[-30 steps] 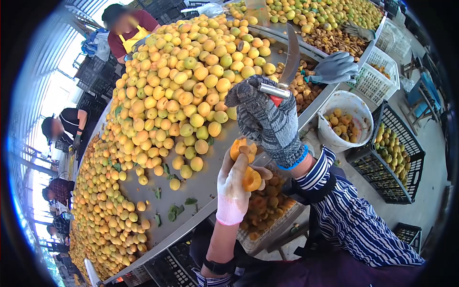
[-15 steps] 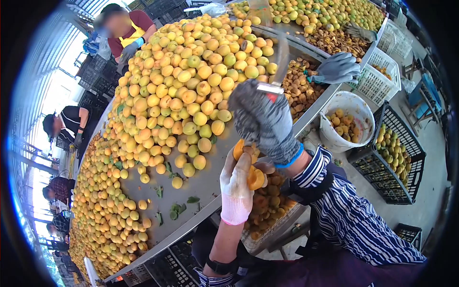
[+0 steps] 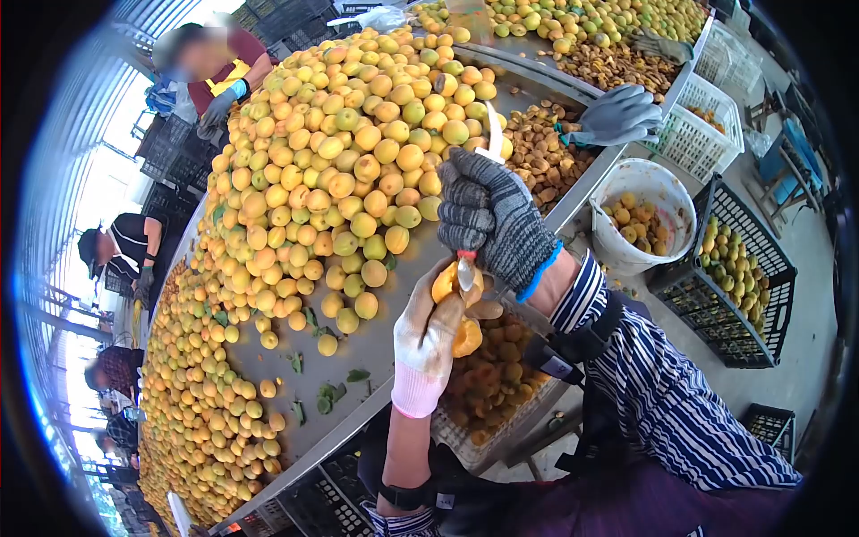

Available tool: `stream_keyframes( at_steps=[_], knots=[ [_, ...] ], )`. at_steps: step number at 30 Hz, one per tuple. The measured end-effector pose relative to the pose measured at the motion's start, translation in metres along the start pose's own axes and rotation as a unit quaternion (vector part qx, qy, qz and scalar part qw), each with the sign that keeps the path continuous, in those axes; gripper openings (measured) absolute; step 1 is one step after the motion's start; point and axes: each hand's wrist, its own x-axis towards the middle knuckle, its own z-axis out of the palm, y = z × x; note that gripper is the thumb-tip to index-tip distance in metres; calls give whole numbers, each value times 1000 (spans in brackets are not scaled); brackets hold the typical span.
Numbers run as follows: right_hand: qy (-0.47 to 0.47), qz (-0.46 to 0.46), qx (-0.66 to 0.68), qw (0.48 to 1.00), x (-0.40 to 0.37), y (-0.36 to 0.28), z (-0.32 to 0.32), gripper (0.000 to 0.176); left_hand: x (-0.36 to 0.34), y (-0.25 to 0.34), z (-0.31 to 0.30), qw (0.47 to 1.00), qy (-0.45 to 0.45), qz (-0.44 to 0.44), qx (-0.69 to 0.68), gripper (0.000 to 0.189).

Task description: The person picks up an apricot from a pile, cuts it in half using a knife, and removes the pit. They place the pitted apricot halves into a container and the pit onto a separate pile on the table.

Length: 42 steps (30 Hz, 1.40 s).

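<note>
My left hand (image 3: 424, 338), in a white glove with a pink cuff, holds a cut-open apricot (image 3: 467, 338) with its orange flesh showing. My right hand (image 3: 495, 210), in a grey knit glove, is closed around the handle of a curved knife (image 3: 495, 134). The blade points up above that fist. A small spoon-shaped metal tip (image 3: 465, 272) comes out below it and touches the apricot's flesh. Beyond both hands, a large pile of whole apricots (image 3: 331, 170) covers much of the metal table (image 3: 376, 345). Brown-orange pieces (image 3: 548, 148) are heaped behind my right hand.
Under the table edge sits a crate (image 3: 465, 455) of cut fruit. To the right stand a white bucket (image 3: 616, 253), a black crate (image 3: 716, 324) and a white basket (image 3: 689, 159). A grey glove (image 3: 617, 116) lies on the table's rim. Several people work along the far left side.
My right hand has turned, bringing the knife's spoon-shaped tip down to the apricot, and the blade is now upright. My left hand still holds the fruit, slightly lower left in view.
</note>
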Motion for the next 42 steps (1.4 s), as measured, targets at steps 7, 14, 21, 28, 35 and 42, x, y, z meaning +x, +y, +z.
stream_keyframes(
  at_steps=[7,14,21,28,35,42],
  knots=[
    [-44,-93,-56,993,-9,-38,4,20,6,4,2,973,25,-148,-177,33],
    [100,-89,-233,963,-16,-53,-15,19,5,4,-9,911,31,-284,-296,35],
    [122,-149,-254,948,-15,-76,-27,18,-9,1,-4,904,-321,-255,124,32],
    [97,-193,-312,925,-14,-86,-37,16,-65,-87,32,778,-320,-278,464,39],
    [80,-167,-234,955,-10,-97,-39,19,-68,-69,36,787,-411,-281,364,50],
    [56,-168,-5,984,-3,-114,-57,22,-47,20,-18,885,-368,-285,19,44]
  ],
)
